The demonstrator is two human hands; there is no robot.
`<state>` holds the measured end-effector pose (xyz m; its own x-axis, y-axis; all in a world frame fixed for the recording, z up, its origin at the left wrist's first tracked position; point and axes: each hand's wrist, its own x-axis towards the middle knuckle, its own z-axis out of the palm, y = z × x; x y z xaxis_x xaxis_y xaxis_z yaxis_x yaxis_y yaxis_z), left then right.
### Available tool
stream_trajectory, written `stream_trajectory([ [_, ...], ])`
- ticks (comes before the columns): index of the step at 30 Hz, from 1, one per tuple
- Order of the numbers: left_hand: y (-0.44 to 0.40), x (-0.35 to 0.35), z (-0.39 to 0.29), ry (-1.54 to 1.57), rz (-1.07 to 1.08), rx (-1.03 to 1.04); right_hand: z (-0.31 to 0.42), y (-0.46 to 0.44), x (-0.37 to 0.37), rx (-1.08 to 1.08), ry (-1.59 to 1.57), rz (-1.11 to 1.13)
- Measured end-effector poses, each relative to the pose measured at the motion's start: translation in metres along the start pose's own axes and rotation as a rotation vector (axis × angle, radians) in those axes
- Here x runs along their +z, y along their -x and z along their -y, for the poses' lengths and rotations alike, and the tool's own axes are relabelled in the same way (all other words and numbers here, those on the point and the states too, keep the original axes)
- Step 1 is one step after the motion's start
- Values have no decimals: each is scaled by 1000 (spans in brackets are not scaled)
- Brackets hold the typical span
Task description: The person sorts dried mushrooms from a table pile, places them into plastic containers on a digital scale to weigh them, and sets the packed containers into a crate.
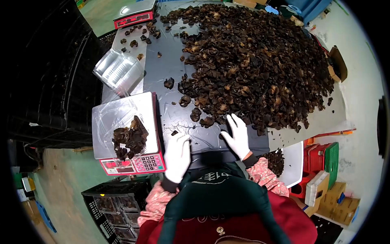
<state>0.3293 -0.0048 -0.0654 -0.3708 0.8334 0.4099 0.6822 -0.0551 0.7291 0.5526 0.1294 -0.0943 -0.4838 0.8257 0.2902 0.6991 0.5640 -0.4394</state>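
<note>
My left hand [178, 157], in a white glove, lies at the near edge of the dark tabletop [166, 118], just right of the red scale. Its fingers are stretched out and hold nothing. Also gloved in white, my right hand [238, 137] rests at the near edge of a large heap of dark wood ear mushrooms [260, 61], thumb spread from the fingers. On the metal pan of the scale [146, 106], a clear plastic container [118, 112] holds a clump of wood ear mushrooms [132, 138]. A few loose mushrooms [185, 101] lie between heap and scale.
Stacked clear plastic containers [118, 71] stand beyond the scale. A second scale [134, 14] is at the far left. Black crates [53, 81] rise on the left; another crate [97, 207] holds filled boxes below. A white tub [294, 164] sits right of me.
</note>
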Motion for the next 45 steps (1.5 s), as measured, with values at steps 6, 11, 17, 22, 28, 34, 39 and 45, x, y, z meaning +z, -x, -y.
stream_trajectory([
  [6,-23,39,25,-687,223,-349,9,-87,34,-210,165,48],
  [11,-41,73,64,-425,51,-275,16,-153,52,-356,306,258],
  [17,-122,96,72,-330,58,-259,-7,-132,58,-497,99,242],
  [22,-116,109,65,-436,100,-263,-19,-132,39,-336,-258,59],
  [28,-106,84,5,-44,-141,-316,-27,-158,9,200,-963,72],
  [34,-72,-19,-39,168,-228,-306,32,-147,0,148,-945,280],
  [39,-28,-143,11,-127,-490,-362,132,-150,0,-21,-1047,465],
  [45,-13,-189,53,-334,-308,-332,226,-162,26,-208,-1020,526],
])
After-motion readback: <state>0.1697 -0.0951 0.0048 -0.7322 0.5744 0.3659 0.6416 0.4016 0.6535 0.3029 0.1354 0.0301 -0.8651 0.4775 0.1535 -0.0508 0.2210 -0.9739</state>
